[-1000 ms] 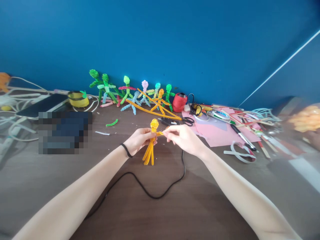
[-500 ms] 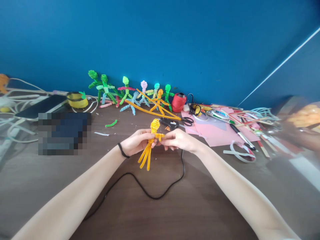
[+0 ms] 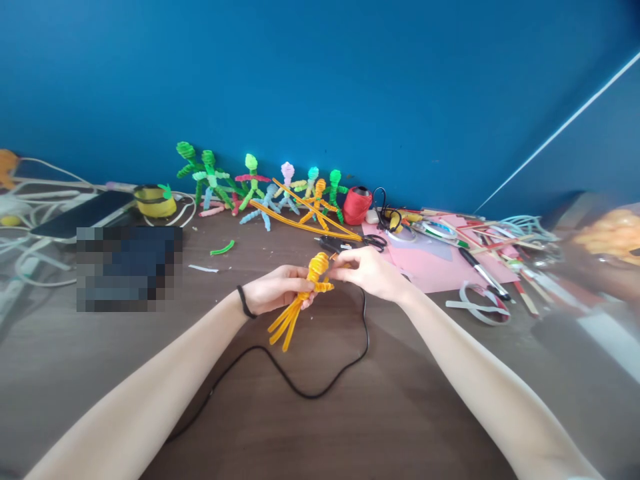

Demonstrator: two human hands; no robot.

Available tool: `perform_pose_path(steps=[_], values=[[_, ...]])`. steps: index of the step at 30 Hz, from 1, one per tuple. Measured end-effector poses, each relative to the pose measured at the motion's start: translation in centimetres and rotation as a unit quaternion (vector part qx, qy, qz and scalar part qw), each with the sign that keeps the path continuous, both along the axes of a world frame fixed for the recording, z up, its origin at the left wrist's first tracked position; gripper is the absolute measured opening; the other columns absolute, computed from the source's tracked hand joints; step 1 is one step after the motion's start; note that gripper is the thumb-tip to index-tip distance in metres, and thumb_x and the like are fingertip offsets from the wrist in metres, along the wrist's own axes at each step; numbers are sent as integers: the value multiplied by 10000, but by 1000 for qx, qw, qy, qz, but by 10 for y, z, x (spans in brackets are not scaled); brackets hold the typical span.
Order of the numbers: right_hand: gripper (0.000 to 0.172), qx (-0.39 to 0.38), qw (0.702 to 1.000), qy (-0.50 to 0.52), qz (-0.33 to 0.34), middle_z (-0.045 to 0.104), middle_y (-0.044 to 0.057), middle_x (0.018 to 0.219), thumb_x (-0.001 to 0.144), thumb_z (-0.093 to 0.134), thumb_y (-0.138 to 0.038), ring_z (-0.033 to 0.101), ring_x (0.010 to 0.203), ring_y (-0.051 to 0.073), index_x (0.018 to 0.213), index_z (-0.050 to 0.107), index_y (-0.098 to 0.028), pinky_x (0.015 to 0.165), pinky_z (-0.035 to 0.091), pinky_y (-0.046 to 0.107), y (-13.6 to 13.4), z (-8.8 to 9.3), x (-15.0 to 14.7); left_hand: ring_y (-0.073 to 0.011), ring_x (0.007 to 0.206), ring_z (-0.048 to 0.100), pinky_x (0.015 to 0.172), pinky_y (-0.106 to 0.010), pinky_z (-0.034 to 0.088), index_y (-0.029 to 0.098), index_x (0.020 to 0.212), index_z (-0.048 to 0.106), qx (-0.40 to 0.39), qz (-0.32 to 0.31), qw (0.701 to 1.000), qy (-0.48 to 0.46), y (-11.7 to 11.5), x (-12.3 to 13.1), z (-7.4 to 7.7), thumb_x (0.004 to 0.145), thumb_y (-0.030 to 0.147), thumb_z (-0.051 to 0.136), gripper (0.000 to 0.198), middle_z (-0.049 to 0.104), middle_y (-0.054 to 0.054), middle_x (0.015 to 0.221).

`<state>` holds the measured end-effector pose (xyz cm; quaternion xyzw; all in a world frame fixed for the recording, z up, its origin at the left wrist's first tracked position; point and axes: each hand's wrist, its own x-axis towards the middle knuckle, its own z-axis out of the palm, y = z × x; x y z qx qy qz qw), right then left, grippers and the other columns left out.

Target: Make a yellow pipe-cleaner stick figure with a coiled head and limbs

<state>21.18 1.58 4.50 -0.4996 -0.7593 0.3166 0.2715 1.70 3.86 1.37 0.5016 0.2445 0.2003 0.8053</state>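
Note:
A yellow pipe-cleaner figure with a coiled head is pinched at its body by my left hand. Several straight yellow strands fan out below that hand, and a short coiled arm points right. My right hand is closed beside the head, thumb and fingers pressed together. A bit of yellow pipe cleaner shows at its fingertips; the rest of that strand is mostly hidden. Just behind the hands lies a black glue gun, partly covered by my right hand.
Several pipe-cleaner figures lean along the blue wall, with long orange pipe cleaners before them. Scissors, a red spool and pink paper lie right. A black cord crosses the table. Phones lie left.
My right hand has moved up and right, off the coiled arm to beside the head. The figure has tilted rightward in my left hand, its loose strands swinging left.

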Motion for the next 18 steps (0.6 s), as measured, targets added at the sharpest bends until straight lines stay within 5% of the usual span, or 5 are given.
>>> perform_pose_path(steps=[8,18], values=[[225,90,995,10,-46,611,16,628,744,550,-348,516,550,109,674,640,-154,538,382,237,-11,9,-10,-89,517,505,531,-240,368,105,720,557,42,66,996,42,-3,4,4,684,194,591,102,549,-6,589],[255,-38,990,138,2,632,43,698,791,475,-335,478,462,75,836,625,-134,428,360,212,-9,4,-7,-79,534,507,557,-227,389,100,709,552,43,192,980,33,0,6,3,670,218,608,136,549,0,606]])
